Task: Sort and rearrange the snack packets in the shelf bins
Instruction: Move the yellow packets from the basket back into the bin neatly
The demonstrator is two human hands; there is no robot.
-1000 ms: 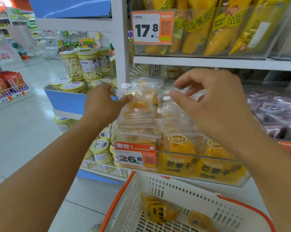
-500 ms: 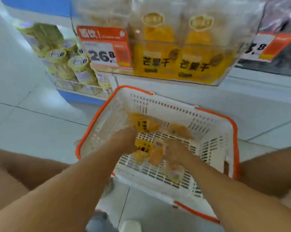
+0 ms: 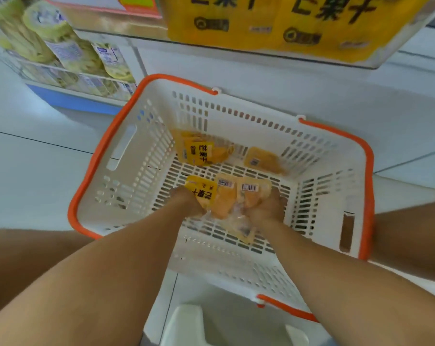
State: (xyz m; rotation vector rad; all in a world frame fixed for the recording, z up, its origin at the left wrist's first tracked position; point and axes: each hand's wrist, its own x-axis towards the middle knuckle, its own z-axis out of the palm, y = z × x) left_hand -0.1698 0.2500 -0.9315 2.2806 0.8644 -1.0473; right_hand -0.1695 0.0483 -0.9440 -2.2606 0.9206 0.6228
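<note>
"芒果干" stands in black on the yellow packets: one in the basket [image 3: 199, 152], one in the left hand [image 3: 203, 193], and the shelf packets [image 3: 268, 23].

White tiled floor [image 3: 36, 176], white basket [image 3: 318, 248] with orange rim resting on it, beside shelf base [image 3: 261, 78]

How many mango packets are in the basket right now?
5 visible: two loose by the far wall of the basket, at and; three bunched between the left hand and right hand. More may be hidden underneath.
</note>
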